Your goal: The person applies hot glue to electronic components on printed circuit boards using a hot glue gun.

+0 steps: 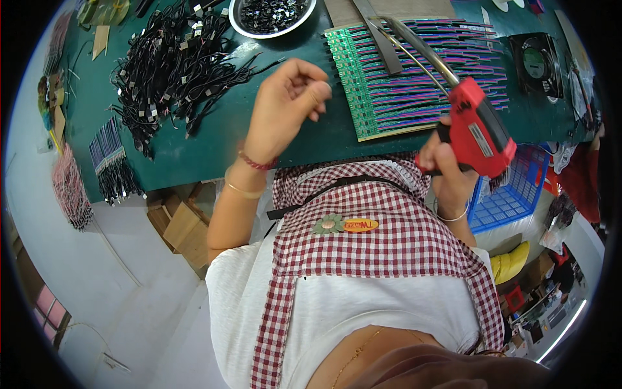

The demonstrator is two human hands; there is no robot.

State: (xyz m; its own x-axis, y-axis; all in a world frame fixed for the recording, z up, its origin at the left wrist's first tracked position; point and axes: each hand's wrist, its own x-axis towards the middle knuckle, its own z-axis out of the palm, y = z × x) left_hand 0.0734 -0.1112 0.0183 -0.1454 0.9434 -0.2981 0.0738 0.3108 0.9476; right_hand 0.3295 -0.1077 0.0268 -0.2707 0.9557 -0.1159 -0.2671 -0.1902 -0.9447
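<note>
My right hand [448,172] grips the handle of a red and black soldering gun [481,133], its metal tube and thin rod pointing up and left. Beneath the tip lies a panel of green circuit boards [355,87] with rows of coloured wires [440,107] running to the right. A flat metal bar [387,52] rests across the wires. To the left of the panel, above the table, my left hand [285,100] is closed with curled fingers and the thumb against them. Whatever it may hold is hidden.
A tangled pile of black cables [165,71] covers the green table's [317,146] left part. Behind it stands a white-rimmed bowl [259,35] of small dark parts. A black reel-like item [536,65] sits at right. Wire bundles [113,162] overhang the left edge; a blue crate [508,207] stands below right.
</note>
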